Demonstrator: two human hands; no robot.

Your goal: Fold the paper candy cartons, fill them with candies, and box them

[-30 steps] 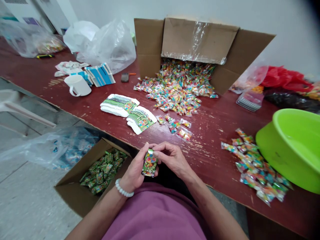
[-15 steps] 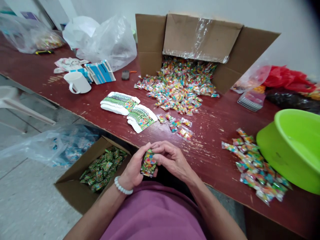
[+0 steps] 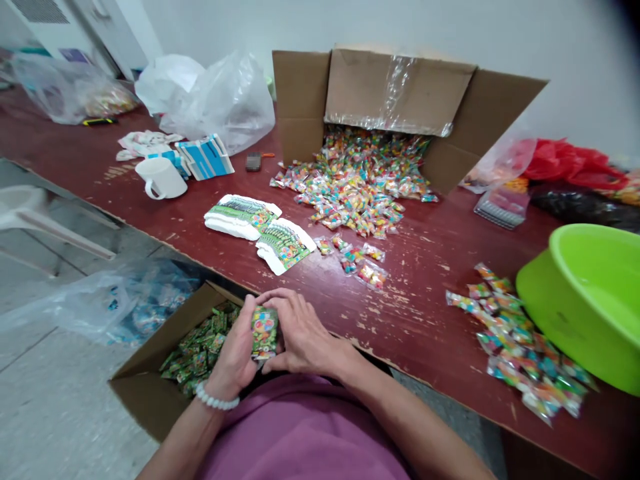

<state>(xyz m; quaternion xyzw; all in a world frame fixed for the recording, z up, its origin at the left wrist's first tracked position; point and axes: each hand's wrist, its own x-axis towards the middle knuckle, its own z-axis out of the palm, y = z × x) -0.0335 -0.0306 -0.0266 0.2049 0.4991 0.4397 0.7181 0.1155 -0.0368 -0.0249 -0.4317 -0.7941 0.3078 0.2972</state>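
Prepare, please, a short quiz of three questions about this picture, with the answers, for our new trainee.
1. True or false: the beaded bracelet is worn on the right wrist.

2. What is between the left hand and the right hand?
A) a white mug
B) a small green packet
C) a lime-green basin

3. Name what lies in the cardboard box that is lower than the top of the table.

Key:
1. False; the beaded bracelet is on the left wrist.
2. B
3. Many green packets.
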